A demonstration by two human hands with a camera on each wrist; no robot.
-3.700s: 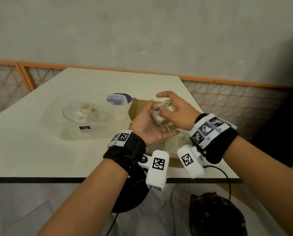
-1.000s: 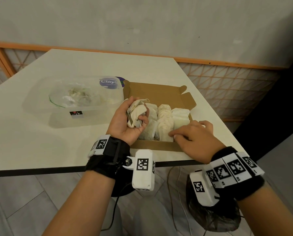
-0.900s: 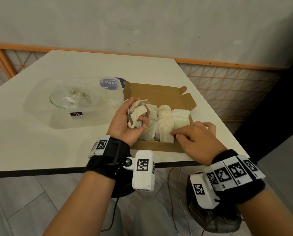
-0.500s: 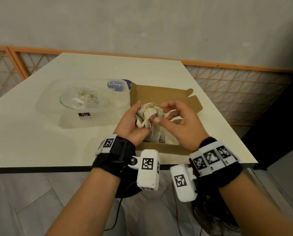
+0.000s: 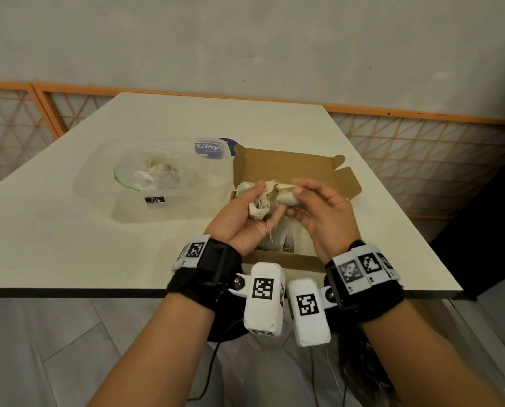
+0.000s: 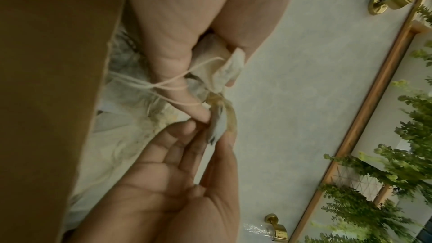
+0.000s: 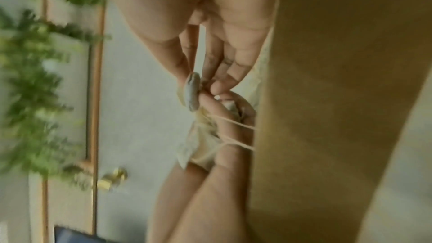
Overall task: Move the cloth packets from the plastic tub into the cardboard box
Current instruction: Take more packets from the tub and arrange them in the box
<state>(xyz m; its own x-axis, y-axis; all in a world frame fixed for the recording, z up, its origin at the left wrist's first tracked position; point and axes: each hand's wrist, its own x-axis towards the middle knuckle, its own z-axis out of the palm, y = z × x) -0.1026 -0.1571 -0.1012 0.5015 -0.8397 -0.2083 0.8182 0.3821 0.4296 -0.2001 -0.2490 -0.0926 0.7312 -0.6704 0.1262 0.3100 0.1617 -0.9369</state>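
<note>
Above the open cardboard box (image 5: 292, 167), my left hand (image 5: 245, 218) grips a bunch of cream cloth packets (image 5: 257, 202) with loose strings (image 6: 173, 80) hanging from them. My right hand (image 5: 304, 201) pinches a single packet (image 5: 288, 197) at the right side of that bunch, between thumb and fingers. The wrist views show the same pinched packet (image 6: 219, 123) (image 7: 192, 93) beside the bunch (image 7: 201, 147). More packets (image 5: 277, 242) lie in the box under my hands, mostly hidden. The clear plastic tub (image 5: 186, 207) stands left of the box, with several packets (image 5: 157, 171) in it.
The box and the tub sit on a cream table (image 5: 54, 230), close to its near edge (image 5: 69, 292). An orange lattice fence (image 5: 421, 160) runs behind and to the right. A dark bag (image 5: 360, 362) lies on the floor below my right arm.
My right hand has lifted off the packets in the box and now pinches one packet at the bunch. My left hand still holds the bunch over the box.
</note>
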